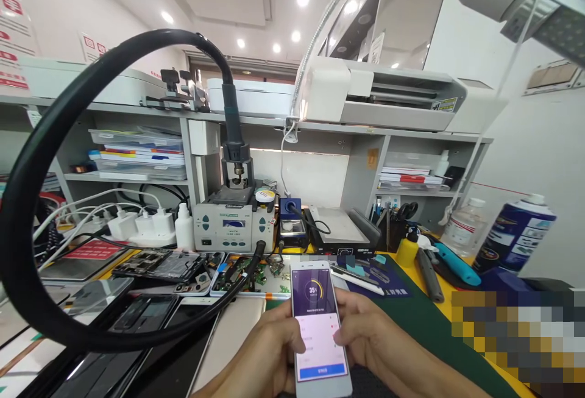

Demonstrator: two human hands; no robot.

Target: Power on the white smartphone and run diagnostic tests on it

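White slim smartphone (320,331), screen lit with a purple gauge display, is held low at centre, above the green mat (411,319) on the yellow bench (445,309). Left hand (265,352) cradles its left edge, grip closed around the body, apparently to steady it. Right hand (365,340) supports the right edge, thumb resting on the pink lower screen, so its grip is likewise closed on the phone. Screen faces the wearer, tilted for reading. Behind stand a grey hot-air rework station (233,224) with thick black hose (46,160), opened phones (159,267), a blue spray can (514,233) and a yellow squeeze bottle (407,248).
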